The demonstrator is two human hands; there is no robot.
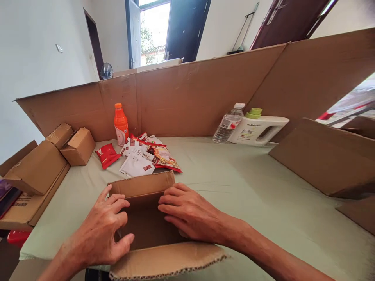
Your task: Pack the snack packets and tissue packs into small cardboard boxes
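Observation:
An open cardboard box (155, 222) stands in front of me at the table's near edge, its far flap raised and its near flap folded out toward me. My left hand (102, 226) is hooked over the box's left side, fingers apart and bent inward, with the index finger at the far left corner. Over the right side curl the fingers of my right hand (190, 212), close together. Both palms hide the side walls. What I can see of the box's inside is dark, bare cardboard. Beyond the box lies a pile of white and red packets (140, 156).
An orange bottle (120, 125) stands behind the packets. Against the tall cardboard screen (187, 101) are a clear water bottle (228, 125), leaning, and a white jug (258, 128) with a green cap. Small cardboard boxes (77, 146) sit at left; cardboard panels (319, 156) stand at right.

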